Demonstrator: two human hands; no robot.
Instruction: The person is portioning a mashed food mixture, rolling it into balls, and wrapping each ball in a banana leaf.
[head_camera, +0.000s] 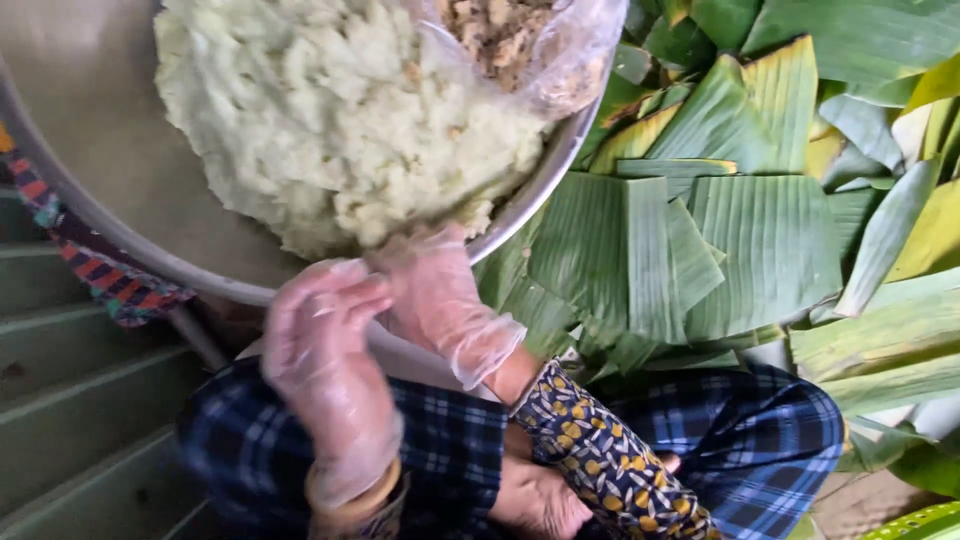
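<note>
Gloved left hand blurred, fingers loosely curled; right hand fingers pinching pale green dough, heaped in the metal basin

A heaped pale green sticky dough mass is lying in the wide round metal basin, toward its right rim. A clear plastic bag of brown filling is resting on the dough's far right part. Cut green banana leaves are lying stacked right of the basin.

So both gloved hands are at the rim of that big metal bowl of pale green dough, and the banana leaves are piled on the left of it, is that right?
Not quite. The leaves are piled to the right of the bowl, not the left; striped cloth lies on the left. The rest holds: the head view shows the left hand and right hand, both gloved, at the rim by the pale green dough.
</note>
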